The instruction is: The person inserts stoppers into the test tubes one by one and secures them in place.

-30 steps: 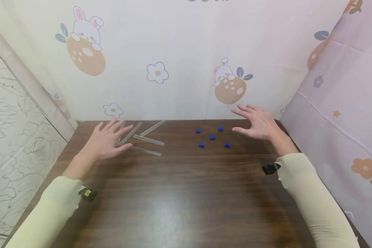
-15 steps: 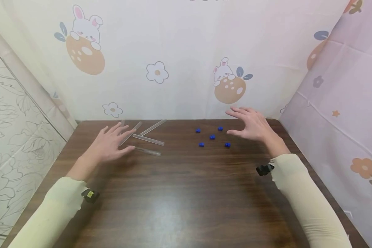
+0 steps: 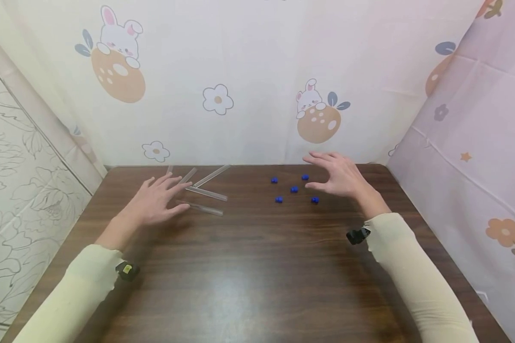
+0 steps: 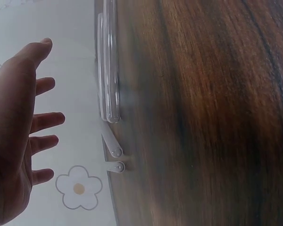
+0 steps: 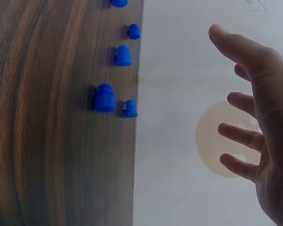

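Note:
My left hand (image 3: 156,200) hovers over the left of the table with fingers spread, holding nothing. Under and beyond it lie several clear plastic tubes (image 3: 208,194) with rounded ends, partly hidden by the fingers. In the left wrist view, two tubes (image 4: 112,70) lie close together past the thumb. On the right, my right hand (image 3: 339,176) is raised just beside several small blue caps (image 3: 294,189), its fingers apart and nothing in them. Ribbed sides show on the nearest cap (image 5: 104,100) in the right wrist view. Neither hand touches the tubes or caps.
The dark wooden table (image 3: 249,267) meets a patterned cloth (image 3: 257,95) along its back edge. Another cloth (image 3: 463,157) hangs at the right side. A small black camera sits on each wrist.
My right hand has moved left and slightly down toward the blue caps. The left hand has drifted a little right and down over the tubes. Tubes and caps stay where they were.

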Demonstrator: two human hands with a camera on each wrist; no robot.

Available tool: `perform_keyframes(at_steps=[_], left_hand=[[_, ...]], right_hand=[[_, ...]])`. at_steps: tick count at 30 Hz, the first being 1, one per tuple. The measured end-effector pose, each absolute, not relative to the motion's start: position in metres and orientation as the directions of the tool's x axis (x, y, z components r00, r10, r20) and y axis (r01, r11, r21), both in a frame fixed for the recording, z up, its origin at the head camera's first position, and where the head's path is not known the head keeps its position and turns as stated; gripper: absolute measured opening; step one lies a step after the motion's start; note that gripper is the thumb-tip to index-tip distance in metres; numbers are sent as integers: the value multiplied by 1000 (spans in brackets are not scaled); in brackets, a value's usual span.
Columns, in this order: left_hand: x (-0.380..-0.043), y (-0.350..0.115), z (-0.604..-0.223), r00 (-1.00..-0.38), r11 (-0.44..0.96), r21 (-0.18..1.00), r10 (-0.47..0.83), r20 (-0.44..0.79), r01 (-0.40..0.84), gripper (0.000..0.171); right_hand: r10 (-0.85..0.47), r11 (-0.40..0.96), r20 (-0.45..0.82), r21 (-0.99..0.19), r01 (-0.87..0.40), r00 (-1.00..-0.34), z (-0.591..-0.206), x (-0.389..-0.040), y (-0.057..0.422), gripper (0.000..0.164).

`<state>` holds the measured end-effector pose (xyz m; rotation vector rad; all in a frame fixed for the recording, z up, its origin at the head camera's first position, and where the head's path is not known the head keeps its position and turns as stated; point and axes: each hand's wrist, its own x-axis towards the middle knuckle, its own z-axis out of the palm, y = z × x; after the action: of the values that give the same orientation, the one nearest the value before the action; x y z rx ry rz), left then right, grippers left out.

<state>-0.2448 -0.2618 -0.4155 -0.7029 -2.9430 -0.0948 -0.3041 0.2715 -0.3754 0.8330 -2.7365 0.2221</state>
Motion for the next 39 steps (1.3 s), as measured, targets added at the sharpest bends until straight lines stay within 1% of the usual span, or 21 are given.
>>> perform_keyframes(at_steps=[8, 17, 28, 34, 39], left_hand=[[-244, -256, -412, -887, 889, 51, 448, 113, 456, 69], [-246, -253, -417, -874, 874, 75, 469, 125, 479, 68], [-249, -242, -418, -869, 864, 102, 484, 109, 494, 70], [-247, -238, -418, -860, 854, 118, 491, 135, 506, 69], [-248, -235, -421, -838, 832, 128, 517, 176, 540, 66]], right_hand=[[-538, 809, 298, -79, -582, -788, -377, -307, 263, 80], [-535, 793, 301, -143, -592, -789, -385, -306, 257, 76], [-541, 780, 296, -172, -601, -787, -391, -307, 246, 74], [-541, 773, 274, -210, -599, -795, -393, -305, 243, 74], [-536, 774, 254, -234, -589, -805, -398, -303, 240, 71]])
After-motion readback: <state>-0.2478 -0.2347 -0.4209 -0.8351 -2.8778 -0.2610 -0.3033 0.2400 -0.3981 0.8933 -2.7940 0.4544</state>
